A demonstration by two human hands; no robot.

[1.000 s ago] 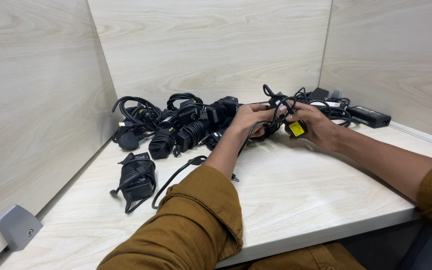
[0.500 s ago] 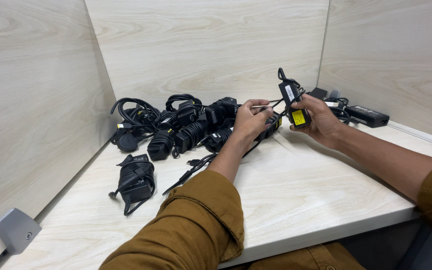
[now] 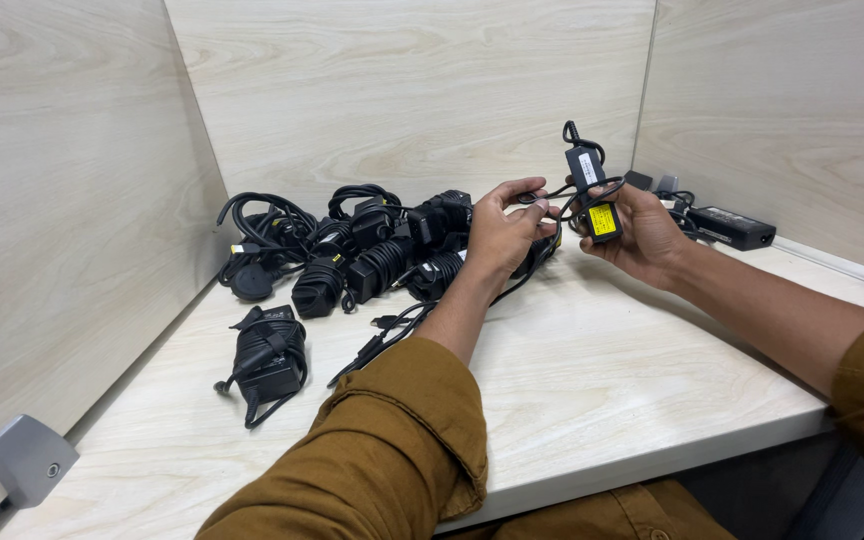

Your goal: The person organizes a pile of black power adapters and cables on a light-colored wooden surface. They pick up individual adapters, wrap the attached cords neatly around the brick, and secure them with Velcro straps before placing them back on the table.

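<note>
Centrally, right hand point(image 3: 642, 235) grips the black adapter point(image 3: 592, 190) upright (label visible); left hand point(image 3: 500, 232) pinches its cord point(image 3: 542, 200), keeping slack controlled.

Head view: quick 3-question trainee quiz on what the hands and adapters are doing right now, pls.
1. True or false: the right hand holds a black power adapter raised off the desk.
2. What does the left hand pinch? A) a grey bracket B) the thin black cable C) a sleeve
3. Which lies alone nearest the person: the wrapped adapter at front left, or the pile of adapters by the back wall?

Key: 1 true. 2 B. 3 the wrapped adapter at front left.
</note>
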